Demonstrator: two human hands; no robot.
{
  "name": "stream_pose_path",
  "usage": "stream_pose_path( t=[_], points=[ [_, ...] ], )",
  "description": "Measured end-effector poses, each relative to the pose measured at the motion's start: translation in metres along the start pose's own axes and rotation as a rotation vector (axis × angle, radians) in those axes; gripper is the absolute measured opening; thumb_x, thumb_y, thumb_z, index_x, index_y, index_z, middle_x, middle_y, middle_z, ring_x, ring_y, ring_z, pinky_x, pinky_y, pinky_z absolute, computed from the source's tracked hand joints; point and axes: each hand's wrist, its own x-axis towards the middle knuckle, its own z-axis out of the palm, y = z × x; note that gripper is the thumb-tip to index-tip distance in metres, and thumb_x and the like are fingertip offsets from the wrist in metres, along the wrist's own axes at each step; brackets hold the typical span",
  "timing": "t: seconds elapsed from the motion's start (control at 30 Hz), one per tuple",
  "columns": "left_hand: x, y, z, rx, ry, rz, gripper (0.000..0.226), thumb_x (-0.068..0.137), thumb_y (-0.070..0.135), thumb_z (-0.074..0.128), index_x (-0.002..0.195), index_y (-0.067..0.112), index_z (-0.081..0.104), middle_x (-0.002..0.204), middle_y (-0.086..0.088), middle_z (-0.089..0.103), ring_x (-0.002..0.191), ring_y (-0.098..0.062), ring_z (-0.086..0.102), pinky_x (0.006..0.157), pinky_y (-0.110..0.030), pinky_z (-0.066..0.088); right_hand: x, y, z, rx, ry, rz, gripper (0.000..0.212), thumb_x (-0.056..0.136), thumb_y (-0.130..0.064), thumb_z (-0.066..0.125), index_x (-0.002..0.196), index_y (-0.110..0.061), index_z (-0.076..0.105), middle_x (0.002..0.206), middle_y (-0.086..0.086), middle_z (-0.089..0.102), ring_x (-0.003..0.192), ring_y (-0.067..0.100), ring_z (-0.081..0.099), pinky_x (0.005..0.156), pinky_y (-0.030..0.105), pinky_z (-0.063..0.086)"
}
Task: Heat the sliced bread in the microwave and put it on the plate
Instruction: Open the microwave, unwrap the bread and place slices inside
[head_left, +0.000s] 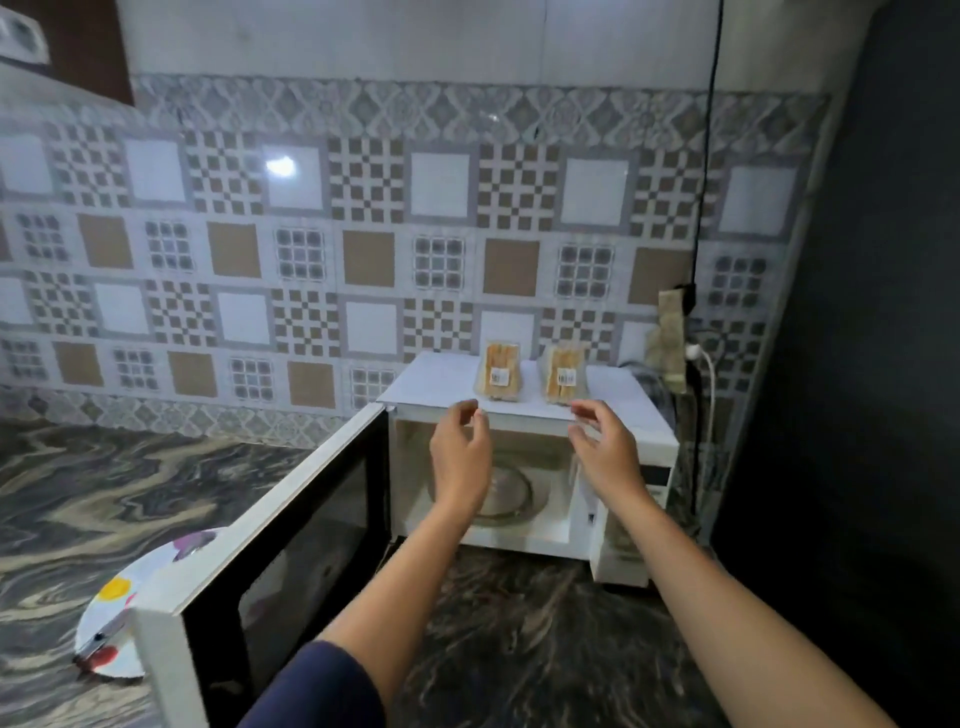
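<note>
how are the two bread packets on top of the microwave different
The left packet stands toward the door-hinge side of the microwave top; the right packet stands toward its control-panel side. The left hand reaches up below the left packet, the right hand below the right packet. Both stand upright, clear-wrapped, white-labelled, untouched.

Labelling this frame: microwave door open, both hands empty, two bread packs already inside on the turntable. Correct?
Not quite. The head view shows the bread packs standing on top of the microwave, not inside, and the turntable holds none. The rest stands: the door is open, and the left hand and right hand are empty.
</note>
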Motion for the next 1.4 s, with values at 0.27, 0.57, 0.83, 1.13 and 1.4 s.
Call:
stream_pose_path(
  t=[0.27, 0.57, 0.83, 1.13, 1.4],
  points=[
    [0.119, -0.004, 0.046, 0.054, -0.062, -0.074, 0.043, 0.095, 0.029, 0.047, 0.134, 0.014, 0.044, 0.129, -0.009, 0.055, 0.113, -0.022, 0.053, 0.086, -0.026, 0.038, 0.111, 0.033, -0.011, -0.098, -0.067, 0.085, 0.046, 0.092, -0.014, 0.055, 0.136, -0.011, 0.041, 0.141, 0.010, 0.044, 0.129, 0.023, 0.042, 0.096, 0.025, 0.033],
    [0.171, -0.044, 0.085, 0.169, -0.117, -0.169, 0.074, 0.081, 0.029, 0.070, 0.142, 0.013, 0.032, 0.146, -0.010, 0.039, 0.130, -0.029, 0.043, 0.106, -0.042, 0.040, 0.172, 0.082, -0.004, -0.324, -0.324, 0.330, 0.081, 0.085, -0.054, 0.056, 0.148, -0.017, 0.019, 0.149, 0.012, 0.032, 0.134, 0.032, 0.033, 0.105, 0.041, 0.037],
    [0.200, -0.068, 0.086, 0.304, -0.448, -0.301, 0.067, 0.080, 0.044, 0.067, 0.132, 0.009, 0.044, 0.117, -0.006, 0.061, 0.098, -0.016, 0.061, 0.086, -0.028, 0.048, 0.191, 0.107, 0.022, -0.152, -0.393, 0.379, 0.099, 0.052, -0.065, 0.074, 0.134, -0.022, 0.039, 0.135, 0.003, 0.053, 0.124, 0.025, 0.050, 0.107, 0.043, 0.038],
    [0.189, -0.069, 0.092, 0.270, -0.368, -0.193, 0.047, 0.084, 0.040, 0.063, 0.120, 0.011, 0.051, 0.115, -0.008, 0.064, 0.097, -0.020, 0.063, 0.083, -0.032, 0.051, 0.169, 0.073, 0.021, 0.076, -0.270, 0.277, 0.047, 0.090, -0.012, 0.060, 0.134, -0.015, 0.044, 0.115, -0.003, 0.055, 0.101, 0.012, 0.050, 0.090, 0.028, 0.042],
    [0.179, -0.063, 0.092, 0.185, -0.216, -0.182, 0.038, 0.084, 0.028, 0.066, 0.117, 0.012, 0.053, 0.111, -0.009, 0.064, 0.094, -0.023, 0.065, 0.081, -0.036, 0.055, 0.164, 0.051, 0.030, 0.037, -0.111, 0.373, 0.045, 0.091, -0.003, 0.052, 0.134, -0.016, 0.049, 0.128, 0.009, 0.058, 0.107, 0.028, 0.060, 0.077, 0.034, 0.055]
  ],
)
